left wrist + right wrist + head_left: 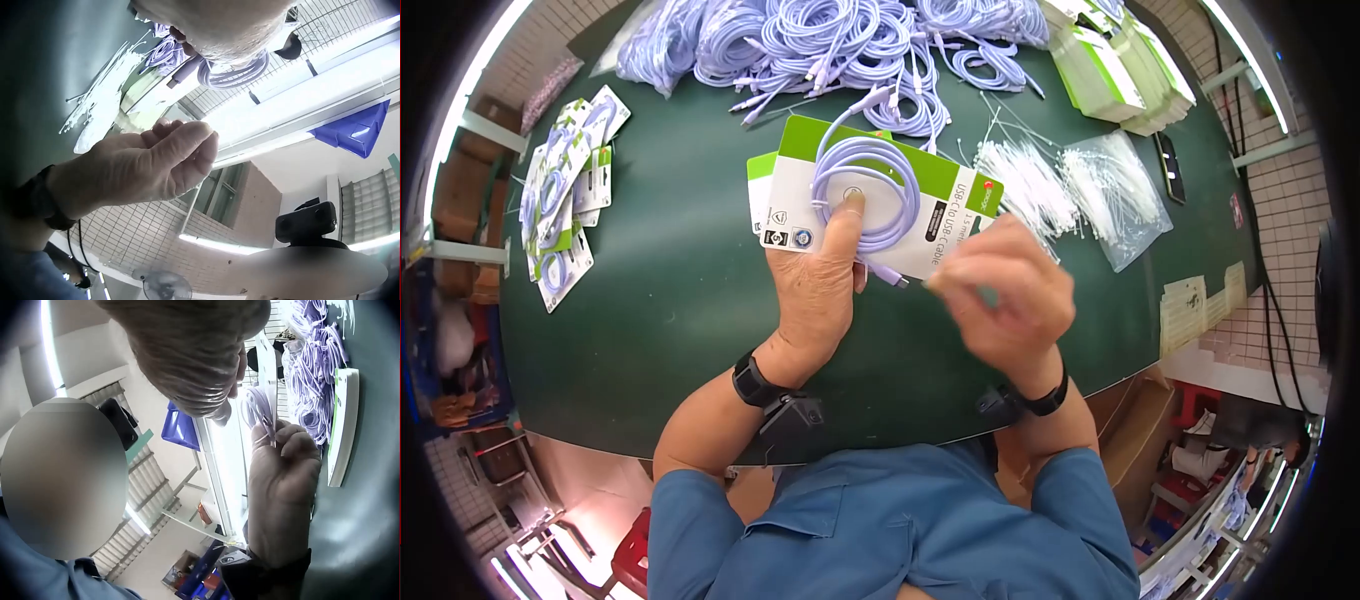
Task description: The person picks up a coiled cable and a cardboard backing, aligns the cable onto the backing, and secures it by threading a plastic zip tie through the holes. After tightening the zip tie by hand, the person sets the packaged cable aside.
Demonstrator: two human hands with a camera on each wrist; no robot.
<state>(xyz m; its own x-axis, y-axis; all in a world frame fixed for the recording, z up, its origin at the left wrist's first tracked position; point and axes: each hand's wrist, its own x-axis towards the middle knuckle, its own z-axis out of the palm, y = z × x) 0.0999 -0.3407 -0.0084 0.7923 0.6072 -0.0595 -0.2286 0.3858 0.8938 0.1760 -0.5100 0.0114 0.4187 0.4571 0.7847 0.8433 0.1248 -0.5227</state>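
My left hand grips a green-and-white packaging card lettered for a USB-C cable, the thumb pressing on its front. Against that card lies a coiled lilac USB-C cable, with one plug hanging at the lower edge. My right hand, blurred, is just right of the card's lower corner, its fingers curled and thumb against the index finger. No object shows in its fingers in the left wrist view. Below the held card, a stack of similar cards sits on the green table.
Many coiled lilac cables are heaped along the back. White cable ties lie to the right, some in a plastic bag. Card stacks stand at back right, a phone nearby. Carded cables are piled at left.
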